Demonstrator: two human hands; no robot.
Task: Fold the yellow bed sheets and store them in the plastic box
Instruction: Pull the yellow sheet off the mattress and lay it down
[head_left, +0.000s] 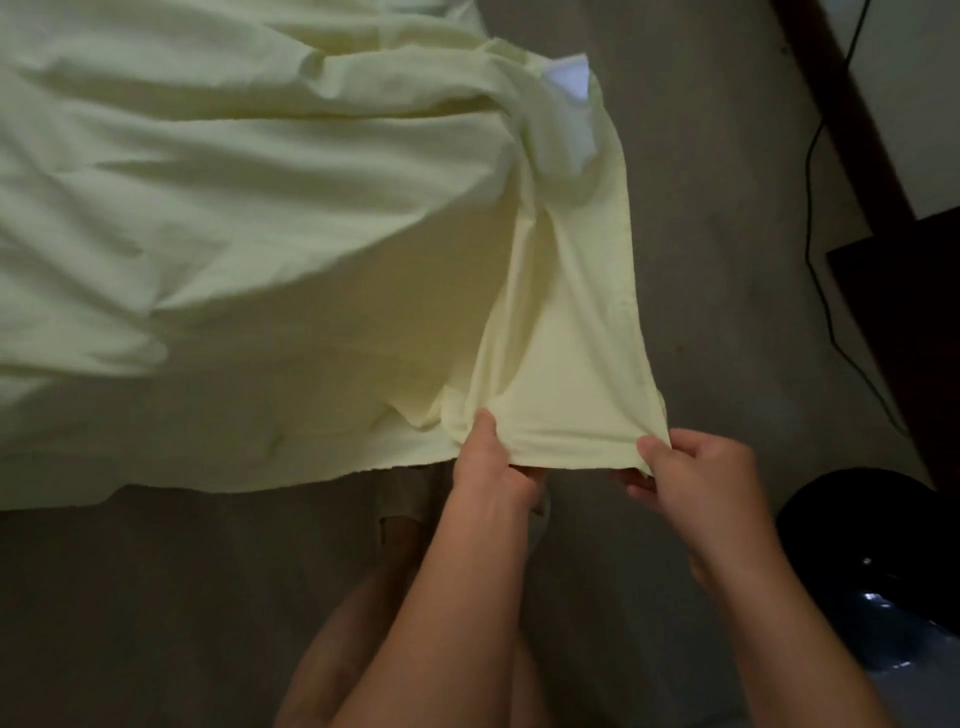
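both hands pinch the near edge of a pale yellow cotton bed sheet (291, 208), thumbs on top and fingers curled beneath the hem. the left hand (491, 467) grips the left end of the short held stretch, the right hand (696, 470) the right end, and the cloth is taut between them. the rest of the sheet lies rumpled across the far left, with a small white patch (569, 83) showing at its far corner. a thin black cable (815, 249) runs over the grey floor (701, 208) at the right.
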